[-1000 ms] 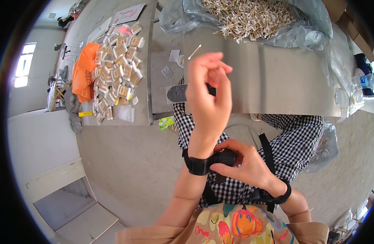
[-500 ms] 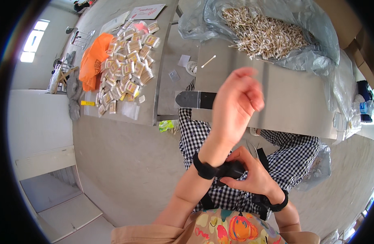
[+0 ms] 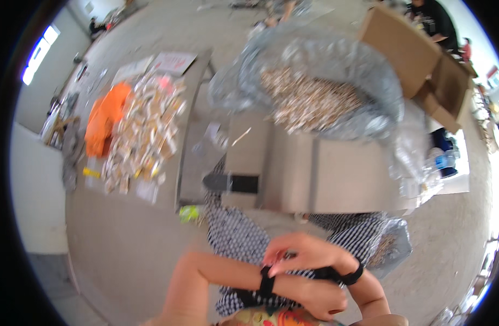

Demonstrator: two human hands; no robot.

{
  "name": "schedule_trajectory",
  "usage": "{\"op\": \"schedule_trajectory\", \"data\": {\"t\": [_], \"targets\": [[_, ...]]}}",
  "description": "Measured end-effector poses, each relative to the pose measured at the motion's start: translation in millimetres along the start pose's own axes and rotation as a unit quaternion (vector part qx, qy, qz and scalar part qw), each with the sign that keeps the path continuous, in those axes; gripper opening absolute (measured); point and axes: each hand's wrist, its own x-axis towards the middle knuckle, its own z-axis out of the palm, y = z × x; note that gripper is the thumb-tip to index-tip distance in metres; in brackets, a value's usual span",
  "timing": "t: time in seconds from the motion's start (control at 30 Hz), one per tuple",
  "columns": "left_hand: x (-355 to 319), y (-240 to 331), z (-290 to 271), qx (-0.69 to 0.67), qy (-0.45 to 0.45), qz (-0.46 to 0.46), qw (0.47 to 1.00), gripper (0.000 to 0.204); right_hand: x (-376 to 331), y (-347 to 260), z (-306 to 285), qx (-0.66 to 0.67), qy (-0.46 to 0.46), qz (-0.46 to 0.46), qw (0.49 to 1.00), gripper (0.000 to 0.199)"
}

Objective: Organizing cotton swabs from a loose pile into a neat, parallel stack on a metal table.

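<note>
My left forearm lies bent across my lap, with a black wrist strap (image 3: 267, 282) around the wrist. My left hand (image 3: 324, 300) is loosely curled into a fist, and nothing shows in it. Above that forearm, my right hand (image 3: 301, 252) reaches over to the left wrist, its thumb and fingertips pinching the strap's upper edge. The black box-like part on the strap is mostly hidden behind the right hand. Another black strap (image 3: 354, 275) circles my right wrist. The picture is somewhat blurred.
Before me stands a metal table (image 3: 347, 187) bearing a grey plastic bag (image 3: 369, 60) of loose cotton swabs (image 3: 309, 100). One swab (image 3: 241, 136) lies apart, near a dark flat strip (image 3: 243, 183). On the left table are many swab packs (image 3: 152, 119) and an orange bag (image 3: 105, 117). A cardboard box (image 3: 407, 49) stands at back right.
My left hand has dropped from its raised place to my lap, and the forearm now lies crosswise. My right hand has moved over the left wrist strap. The view has tilted up.
</note>
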Motion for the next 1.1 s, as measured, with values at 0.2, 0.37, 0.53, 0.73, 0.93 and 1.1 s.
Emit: {"op": "schedule_trajectory", "data": {"t": [0.2, 0.37, 0.53, 0.73, 0.93, 1.1], "targets": [[3, -27, -38, 0.063, -0.089, 0.030, 0.994, 0.020, 17, 4, 18, -0.230, -0.001, -0.011, 0.973, 0.044], [-3, -24, -46, 0.069, -0.133, 0.011, 0.989, 0.020, 15, -3, 23, -0.174, 0.043, 0.016, 0.984, 0.043], [-2, -20, -54, 0.069, -0.172, 0.004, 0.983, 0.021, 17, 23, 31, -0.239, 0.095, -0.035, 0.966, 0.042], [-9, -7, -64, 0.067, -0.193, -0.030, 0.978, 0.021, 13, -2, 32, -0.180, 0.072, 0.005, 0.981, 0.023], [-16, 9, -67, 0.054, -0.211, -0.064, 0.974, 0.022, 5, -24, 33, -0.134, 0.098, 0.011, 0.986, 0.035], [-20, 24, -71, 0.044, -0.226, -0.093, 0.969, 0.023, 15, -3, 45, -0.211, 0.162, -0.025, 0.963, 0.040]]}}
